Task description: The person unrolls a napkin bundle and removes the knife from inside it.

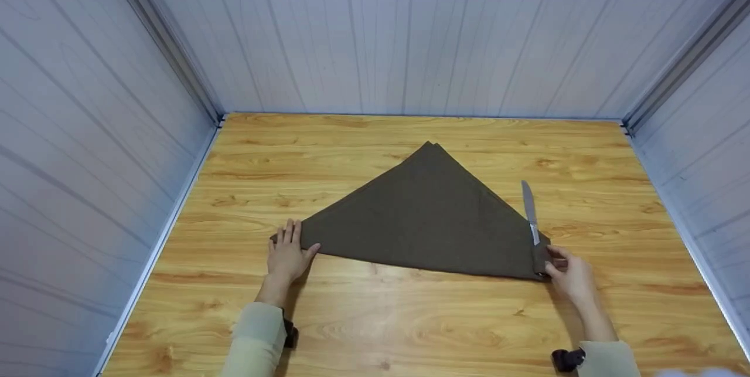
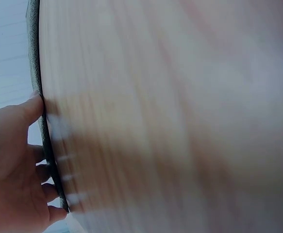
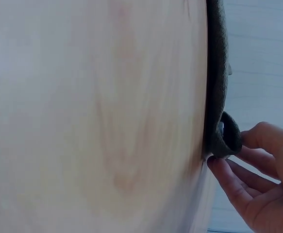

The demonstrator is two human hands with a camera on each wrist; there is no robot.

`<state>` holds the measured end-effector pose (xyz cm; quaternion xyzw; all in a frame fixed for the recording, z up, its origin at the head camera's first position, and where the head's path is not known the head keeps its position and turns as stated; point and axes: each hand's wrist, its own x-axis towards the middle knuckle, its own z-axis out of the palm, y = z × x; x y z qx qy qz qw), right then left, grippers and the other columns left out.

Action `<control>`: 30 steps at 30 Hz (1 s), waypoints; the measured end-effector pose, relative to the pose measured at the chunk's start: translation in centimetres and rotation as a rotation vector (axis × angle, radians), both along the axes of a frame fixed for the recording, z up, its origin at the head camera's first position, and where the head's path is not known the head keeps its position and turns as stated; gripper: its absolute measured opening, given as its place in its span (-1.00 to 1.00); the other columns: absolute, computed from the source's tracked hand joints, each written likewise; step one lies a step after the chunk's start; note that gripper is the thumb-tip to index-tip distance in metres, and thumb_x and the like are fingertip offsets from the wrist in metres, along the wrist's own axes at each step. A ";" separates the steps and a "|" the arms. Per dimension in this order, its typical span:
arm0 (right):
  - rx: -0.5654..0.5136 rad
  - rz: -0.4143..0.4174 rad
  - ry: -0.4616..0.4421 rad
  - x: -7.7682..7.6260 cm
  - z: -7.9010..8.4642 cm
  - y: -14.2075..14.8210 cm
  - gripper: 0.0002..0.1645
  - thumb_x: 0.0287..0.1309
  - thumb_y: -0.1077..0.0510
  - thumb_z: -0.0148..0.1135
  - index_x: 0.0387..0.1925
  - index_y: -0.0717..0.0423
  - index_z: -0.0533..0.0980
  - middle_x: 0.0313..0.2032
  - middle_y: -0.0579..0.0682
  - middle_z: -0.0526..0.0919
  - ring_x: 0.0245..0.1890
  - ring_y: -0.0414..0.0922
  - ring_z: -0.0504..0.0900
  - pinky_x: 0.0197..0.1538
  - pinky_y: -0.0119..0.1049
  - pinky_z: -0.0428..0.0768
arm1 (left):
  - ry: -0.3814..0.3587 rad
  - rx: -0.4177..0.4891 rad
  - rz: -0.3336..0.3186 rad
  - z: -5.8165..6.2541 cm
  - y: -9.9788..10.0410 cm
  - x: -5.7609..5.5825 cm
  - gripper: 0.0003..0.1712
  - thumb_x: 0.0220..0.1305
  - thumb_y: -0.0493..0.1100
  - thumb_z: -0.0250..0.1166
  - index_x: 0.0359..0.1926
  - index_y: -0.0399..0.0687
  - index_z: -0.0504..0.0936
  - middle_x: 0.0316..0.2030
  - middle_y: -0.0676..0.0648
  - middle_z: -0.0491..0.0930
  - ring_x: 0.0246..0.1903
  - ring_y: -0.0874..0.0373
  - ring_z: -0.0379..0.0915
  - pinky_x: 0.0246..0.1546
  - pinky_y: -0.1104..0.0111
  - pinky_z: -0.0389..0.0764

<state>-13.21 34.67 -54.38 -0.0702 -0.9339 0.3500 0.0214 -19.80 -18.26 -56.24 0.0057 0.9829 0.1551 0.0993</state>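
A dark olive-brown cloth napkin, folded into a triangle, lies with its peak toward the back wall. Across its right corner is a table knife, blade pointing away; cloth folded over the handle hides its lower part. My right hand pinches that folded corner between thumb and fingers. From the right wrist, the napkin's edge curls into a small roll with a bit of shiny metal inside. At the other end, my left hand rests on the napkin's left corner, fingers spread and fairly straight.
The napkin lies on a wood-grain tabletop. Pale panelled walls enclose its back and both sides. A small black device sits on the left wrist, another black device on the right.
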 end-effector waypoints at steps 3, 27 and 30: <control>0.015 0.002 -0.034 0.0 0.1 0.2 -0.56 0.07 0.35 0.08 0.02 0.45 0.36 -0.19 0.42 0.50 -0.21 0.23 0.52 -0.18 -0.02 0.50 | 0.003 -0.001 0.001 -0.1 0.0 0.0 -0.13 0.26 0.20 -0.05 0.35 -0.25 -0.13 0.33 -0.27 -0.19 0.27 -0.25 -0.29 0.16 -0.13 -0.20; 0.123 0.106 0.109 -1.6 -0.5 -1.3 -0.29 -0.15 0.22 0.36 0.03 0.51 0.33 0.03 0.46 0.30 0.02 0.34 0.27 0.04 0.13 0.24 | 0.029 0.001 0.002 -0.2 0.1 0.0 -0.15 0.25 0.18 -0.03 0.34 -0.27 -0.07 0.32 -0.28 -0.14 0.27 -0.24 -0.26 0.16 -0.14 -0.17; 0.125 0.109 0.088 -1.8 -0.5 -1.3 -0.28 -0.17 0.25 0.37 0.04 0.52 0.32 0.04 0.45 0.28 0.04 0.33 0.24 0.07 0.13 0.21 | 0.022 -0.001 0.005 -0.2 0.0 0.0 -0.14 0.25 0.20 -0.04 0.34 -0.26 -0.07 0.32 -0.28 -0.14 0.27 -0.24 -0.27 0.16 -0.14 -0.18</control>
